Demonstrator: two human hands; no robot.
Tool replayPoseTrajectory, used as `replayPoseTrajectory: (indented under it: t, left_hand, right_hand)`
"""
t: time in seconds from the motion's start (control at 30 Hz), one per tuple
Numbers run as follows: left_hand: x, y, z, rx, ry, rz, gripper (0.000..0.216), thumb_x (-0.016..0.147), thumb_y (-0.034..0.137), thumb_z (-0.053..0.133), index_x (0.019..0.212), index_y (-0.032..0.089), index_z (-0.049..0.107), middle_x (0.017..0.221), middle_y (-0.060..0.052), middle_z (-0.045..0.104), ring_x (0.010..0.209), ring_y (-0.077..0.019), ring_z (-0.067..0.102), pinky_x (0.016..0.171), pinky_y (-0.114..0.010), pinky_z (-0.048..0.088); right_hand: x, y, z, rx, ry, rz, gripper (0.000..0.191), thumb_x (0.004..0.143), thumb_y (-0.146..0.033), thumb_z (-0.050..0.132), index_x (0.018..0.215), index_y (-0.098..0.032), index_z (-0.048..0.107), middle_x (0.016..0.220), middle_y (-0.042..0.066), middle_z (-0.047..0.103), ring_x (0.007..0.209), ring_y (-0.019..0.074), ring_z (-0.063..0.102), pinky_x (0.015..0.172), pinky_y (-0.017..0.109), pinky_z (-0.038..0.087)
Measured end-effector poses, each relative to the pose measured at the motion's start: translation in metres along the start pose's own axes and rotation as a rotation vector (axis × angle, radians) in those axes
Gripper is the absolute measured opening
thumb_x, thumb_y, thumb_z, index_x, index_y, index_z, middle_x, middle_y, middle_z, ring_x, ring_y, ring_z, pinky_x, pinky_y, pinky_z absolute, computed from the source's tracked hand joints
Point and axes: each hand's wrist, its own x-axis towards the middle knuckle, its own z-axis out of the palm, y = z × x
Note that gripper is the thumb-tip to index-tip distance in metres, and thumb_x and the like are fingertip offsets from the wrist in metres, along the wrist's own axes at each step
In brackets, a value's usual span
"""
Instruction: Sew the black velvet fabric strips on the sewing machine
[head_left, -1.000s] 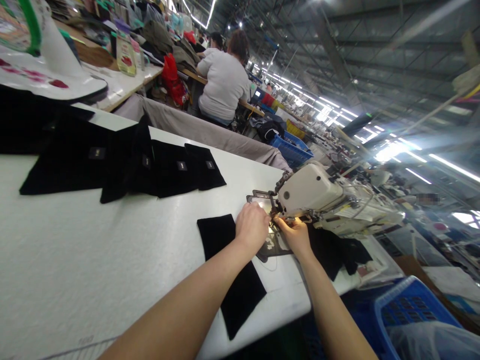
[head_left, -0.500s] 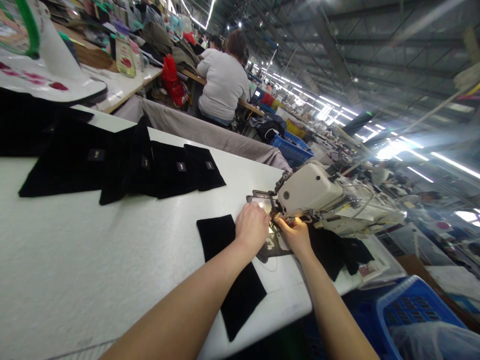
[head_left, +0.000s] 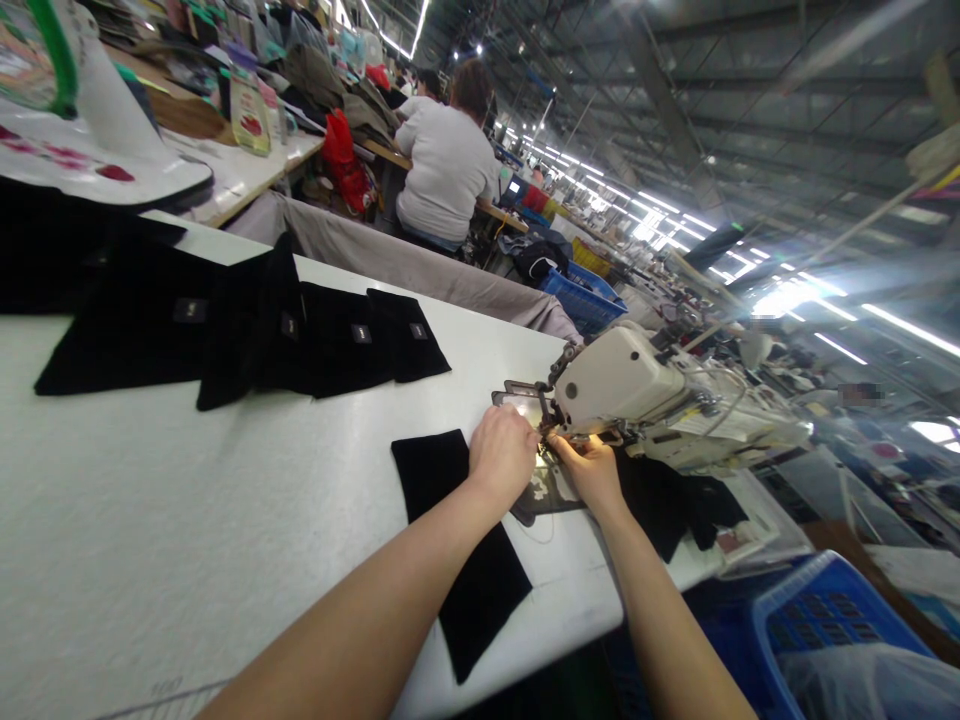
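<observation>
Both my hands meet at the needle area of a white sewing machine (head_left: 626,375). My left hand (head_left: 504,450) is closed, its fingertips by the needle from the left. From the right, my right hand (head_left: 592,470) pinches close to the needle under the machine's lamp. Whatever the fingertips hold is too small to make out. A thin loose thread (head_left: 551,530) hangs off the metal plate (head_left: 551,492) below them. Under my left forearm lies a black fabric piece (head_left: 487,595), partly covered by the arm.
Several black pieces with small labels (head_left: 361,333) overlap along the table's far left side. More black fabric (head_left: 660,500) lies right of the machine. A blue crate (head_left: 817,620) stands below right. Beyond the grey cloth barrier (head_left: 420,275), a person (head_left: 446,165) sits facing away.
</observation>
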Motion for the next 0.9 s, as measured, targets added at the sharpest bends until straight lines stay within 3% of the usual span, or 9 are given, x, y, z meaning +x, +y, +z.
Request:
replayPoseTrajectory:
  t: [0.9]
  left_hand:
    - [0.0008,0.0000,0.0031,0.016,0.026,-0.004,0.028,0.094,0.024,0.052,0.079,0.016,0.073,0.101,-0.011,0.068,0.099,-0.0249,0.060,0.083,-0.033,0.049]
  right_hand:
    - [0.0002,0.0043,-0.0001,0.014,-0.014,-0.005,0.035,0.071,-0.053,0.074,0.071,-0.018,0.072,0.073,0.007,0.075,0.073,0.0251,0.070,0.070,0.034,0.052]
